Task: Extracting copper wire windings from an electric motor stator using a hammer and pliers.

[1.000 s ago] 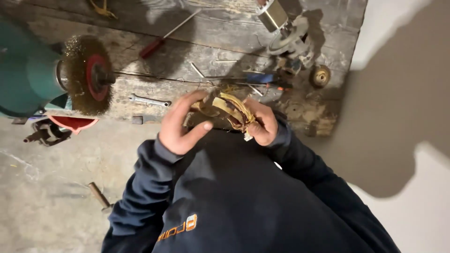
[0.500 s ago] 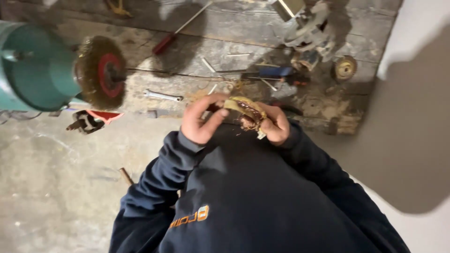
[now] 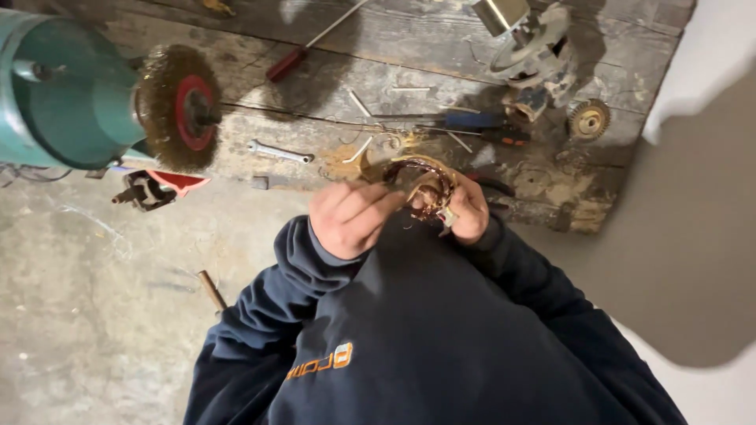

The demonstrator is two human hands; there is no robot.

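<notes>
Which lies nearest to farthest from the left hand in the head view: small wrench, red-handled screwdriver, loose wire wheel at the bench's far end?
From the left hand:
1. Small wrench, just above-left.
2. Red-handled screwdriver, higher on the bench.
3. Loose wire wheel, far right.

Copper coil (image 3: pixel 425 185), curved brownish winding bundle with tan wrapping, held tilted between both hands, above workbench edge.

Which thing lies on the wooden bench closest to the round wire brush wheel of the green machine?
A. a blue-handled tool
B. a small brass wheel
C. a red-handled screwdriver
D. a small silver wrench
D: the small silver wrench lies just beside the wire brush wheel, while the red-handled screwdriver, the blue-handled tool and the small brass wheel lie farther off on the wooden bench.
</notes>
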